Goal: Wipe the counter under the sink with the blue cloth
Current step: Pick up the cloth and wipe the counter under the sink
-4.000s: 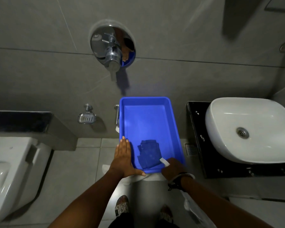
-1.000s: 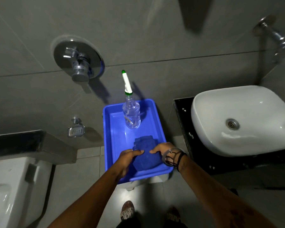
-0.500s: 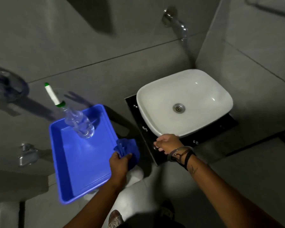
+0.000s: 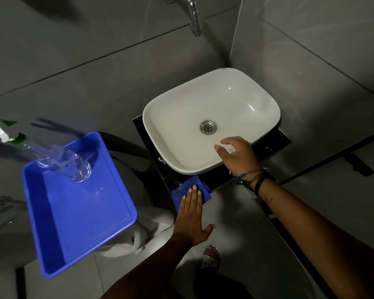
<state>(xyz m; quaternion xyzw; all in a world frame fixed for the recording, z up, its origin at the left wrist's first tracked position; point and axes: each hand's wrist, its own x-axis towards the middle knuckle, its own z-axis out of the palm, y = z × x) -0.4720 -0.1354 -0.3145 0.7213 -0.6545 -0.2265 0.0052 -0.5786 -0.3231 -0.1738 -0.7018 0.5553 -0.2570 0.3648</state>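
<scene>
The blue cloth (image 4: pixel 187 187) lies flat on the front left corner of the black counter (image 4: pixel 274 141), just below the white sink (image 4: pixel 207 117). My left hand (image 4: pixel 191 214) presses flat on the cloth, fingers stretched out and together, covering its near half. My right hand (image 4: pixel 239 155) rests on the sink's front rim with the fingers spread and nothing in it; bracelets circle the wrist.
A blue tray (image 4: pixel 73 203) with a clear spray bottle (image 4: pixel 58 160) standing in it sits to the left on a white stand. A chrome tap (image 4: pixel 193 16) juts from the grey tiled wall above the sink. Grey floor tiles and my feet (image 4: pixel 211 257) lie below.
My left hand carried the cloth from the tray's edge onto the counter corner and flattened on it. My right hand moved from the counter's front edge up onto the sink rim. The view shifted right.
</scene>
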